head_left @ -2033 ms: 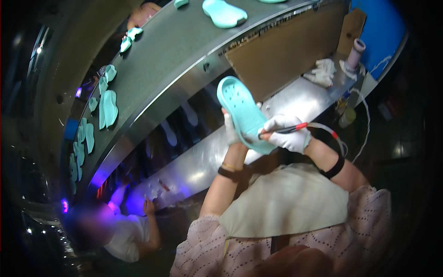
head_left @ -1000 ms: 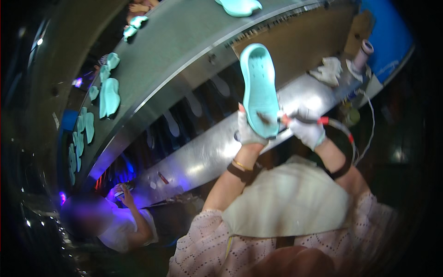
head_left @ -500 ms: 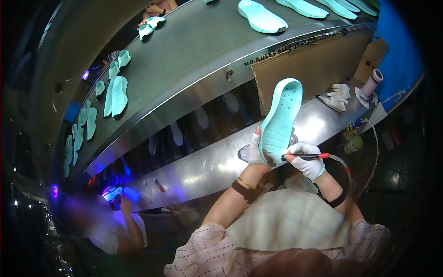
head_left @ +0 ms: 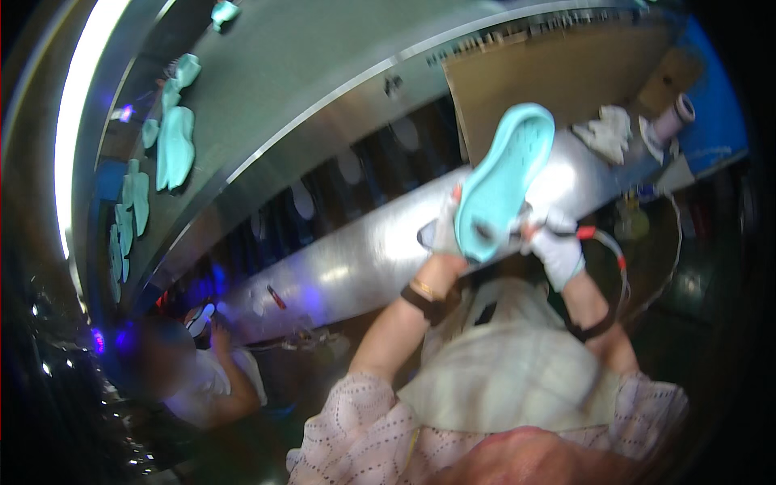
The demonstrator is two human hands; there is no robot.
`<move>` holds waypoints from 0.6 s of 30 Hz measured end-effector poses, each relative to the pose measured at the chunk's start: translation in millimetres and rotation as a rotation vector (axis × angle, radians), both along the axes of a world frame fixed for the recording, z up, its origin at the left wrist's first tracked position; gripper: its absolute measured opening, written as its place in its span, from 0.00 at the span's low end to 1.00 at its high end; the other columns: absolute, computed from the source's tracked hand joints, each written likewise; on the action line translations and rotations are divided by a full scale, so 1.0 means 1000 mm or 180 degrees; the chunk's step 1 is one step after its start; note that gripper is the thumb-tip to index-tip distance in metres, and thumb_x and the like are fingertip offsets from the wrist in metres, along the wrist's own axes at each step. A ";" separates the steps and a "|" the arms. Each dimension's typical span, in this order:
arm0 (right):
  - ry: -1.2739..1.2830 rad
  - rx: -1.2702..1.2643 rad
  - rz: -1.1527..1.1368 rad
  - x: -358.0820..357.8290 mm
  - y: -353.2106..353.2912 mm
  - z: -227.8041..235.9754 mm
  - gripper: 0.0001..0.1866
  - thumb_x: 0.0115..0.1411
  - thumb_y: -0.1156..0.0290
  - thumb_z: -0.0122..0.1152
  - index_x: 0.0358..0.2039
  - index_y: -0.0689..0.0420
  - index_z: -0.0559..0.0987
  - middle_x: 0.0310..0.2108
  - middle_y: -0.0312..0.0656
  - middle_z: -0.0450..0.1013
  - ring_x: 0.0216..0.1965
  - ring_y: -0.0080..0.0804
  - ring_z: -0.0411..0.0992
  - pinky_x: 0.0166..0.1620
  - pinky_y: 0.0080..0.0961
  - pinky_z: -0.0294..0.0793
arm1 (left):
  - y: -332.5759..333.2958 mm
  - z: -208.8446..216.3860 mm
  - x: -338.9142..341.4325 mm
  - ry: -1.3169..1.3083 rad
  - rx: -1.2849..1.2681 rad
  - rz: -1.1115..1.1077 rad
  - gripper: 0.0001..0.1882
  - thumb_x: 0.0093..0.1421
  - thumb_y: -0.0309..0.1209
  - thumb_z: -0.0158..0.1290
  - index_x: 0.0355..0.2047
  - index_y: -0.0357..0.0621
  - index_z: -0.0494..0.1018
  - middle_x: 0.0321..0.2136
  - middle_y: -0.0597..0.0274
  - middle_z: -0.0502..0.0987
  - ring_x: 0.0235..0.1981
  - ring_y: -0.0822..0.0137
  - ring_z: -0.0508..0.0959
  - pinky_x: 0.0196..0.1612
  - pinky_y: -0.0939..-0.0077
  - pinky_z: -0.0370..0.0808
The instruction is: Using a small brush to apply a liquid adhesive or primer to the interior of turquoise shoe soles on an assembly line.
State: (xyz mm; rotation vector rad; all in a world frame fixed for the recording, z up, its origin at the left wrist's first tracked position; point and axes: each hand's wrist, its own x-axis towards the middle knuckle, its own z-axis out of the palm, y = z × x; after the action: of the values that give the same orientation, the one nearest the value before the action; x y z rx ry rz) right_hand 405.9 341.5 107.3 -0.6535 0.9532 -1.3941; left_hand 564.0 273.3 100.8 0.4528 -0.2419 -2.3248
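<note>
Fingers of the gloved left hand (head_left: pixel 444 230) clamp the mint-green foam clog (head_left: pixel 503 182), sole up, above the steel bench edge (head_left: pixel 364 267); the gloved right hand (head_left: pixel 558 246) grips a red-tipped tool (head_left: pixel 584 233) beside its heel.

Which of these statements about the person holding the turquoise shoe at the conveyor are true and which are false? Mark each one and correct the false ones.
1. The left hand holds the turquoise shoe. True.
2. The shoe lies flat on the conveyor belt. False: it is lifted up in the hands, sole side toward the camera.
3. The right hand wears a white glove. True.
4. The right hand is bare and empty. False: it grips a tool with a red-marked cable.
5. More turquoise shoe parts lie on the belt. True.
</note>
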 end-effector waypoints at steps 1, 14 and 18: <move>0.1183 -0.0098 -0.0073 -0.001 -0.005 0.013 0.02 0.52 0.76 0.58 0.27 0.60 0.75 0.25 0.37 0.73 0.28 0.21 0.70 0.33 0.17 0.69 | -0.002 0.008 0.001 -0.0238 0.0069 0.0085 0.35 0.58 0.55 0.38 0.55 0.40 0.58 0.51 0.50 0.65 0.50 0.53 0.68 0.53 0.56 0.65; 0.0861 -0.0054 0.0589 -0.005 0.031 0.063 0.05 0.52 0.75 0.59 0.30 0.61 0.75 0.30 0.37 0.75 0.28 0.17 0.69 0.33 0.15 0.69 | -0.019 0.040 -0.009 0.0574 -0.0446 -0.0741 0.39 0.55 0.57 0.39 0.59 0.41 0.52 0.57 0.42 0.56 0.55 0.39 0.60 0.54 0.46 0.61; 0.1371 -0.0954 0.0081 -0.012 0.024 0.070 0.08 0.49 0.80 0.60 0.32 0.60 0.74 0.34 0.38 0.74 0.35 0.22 0.71 0.39 0.19 0.70 | -0.010 0.047 -0.011 0.0041 -0.0216 -0.0345 0.34 0.58 0.53 0.38 0.55 0.39 0.59 0.52 0.46 0.64 0.51 0.49 0.67 0.53 0.54 0.65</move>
State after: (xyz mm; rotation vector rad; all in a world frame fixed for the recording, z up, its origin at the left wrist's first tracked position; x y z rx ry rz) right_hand 393.8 365.1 177.8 -1.2226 1.0718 -1.4140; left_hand 553.1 263.4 147.5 0.3998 -0.3458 -2.4160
